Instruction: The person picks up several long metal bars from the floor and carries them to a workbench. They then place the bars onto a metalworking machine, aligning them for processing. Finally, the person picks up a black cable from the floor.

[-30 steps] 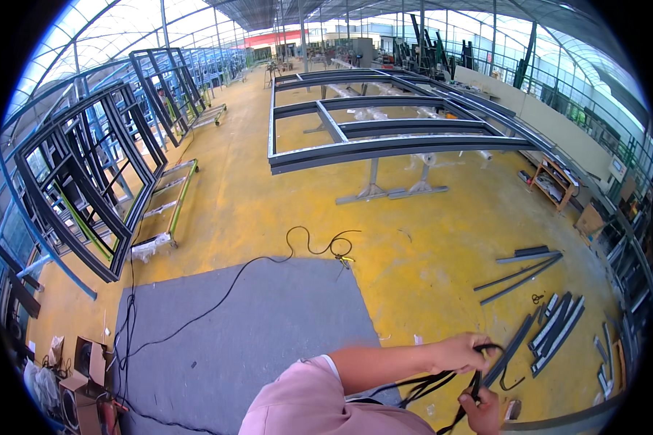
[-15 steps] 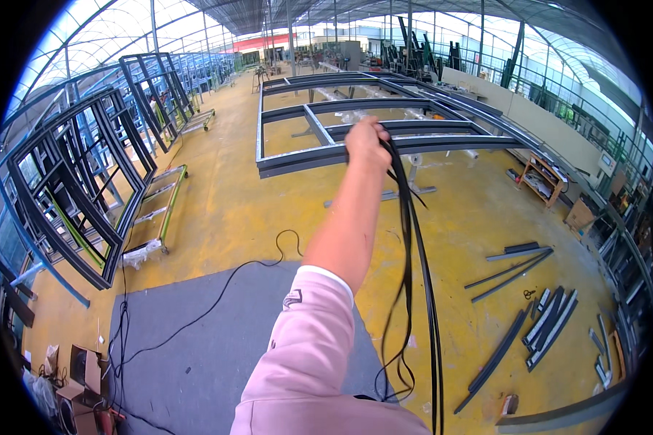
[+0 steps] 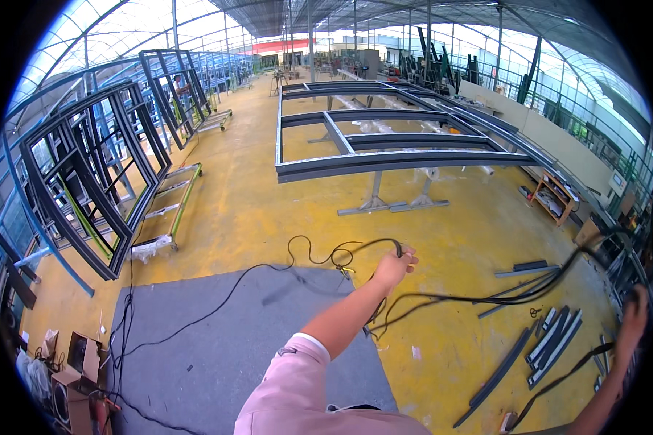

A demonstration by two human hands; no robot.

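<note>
My left hand (image 3: 395, 267) reaches out over the floor at the end of a pink sleeve. Its fingers are closed around a black cord (image 3: 376, 241), which arcs down to a loop beside a small yellow piece (image 3: 347, 270) on the floor. From below this hand, long black strands (image 3: 479, 299) sweep right in a loose bundle, smeared by motion at their far end. At the right rim is my right hand (image 3: 633, 315), blurred, so what its fingers do does not show. Another black strand (image 3: 559, 388) curves up toward the right forearm.
A large dark frame (image 3: 406, 161) lies on metal stands ahead. Upright frames (image 3: 87, 188) lean on wheeled racks at left. Dark profile pieces (image 3: 555, 348) lie on the yellow floor at right. A grey mat (image 3: 218, 348) and open cardboard boxes (image 3: 72, 395) are at lower left.
My left hand has come down from in front of the large frame, and the hanging black strands now stretch sideways to the right. My right hand has entered at the right rim.
</note>
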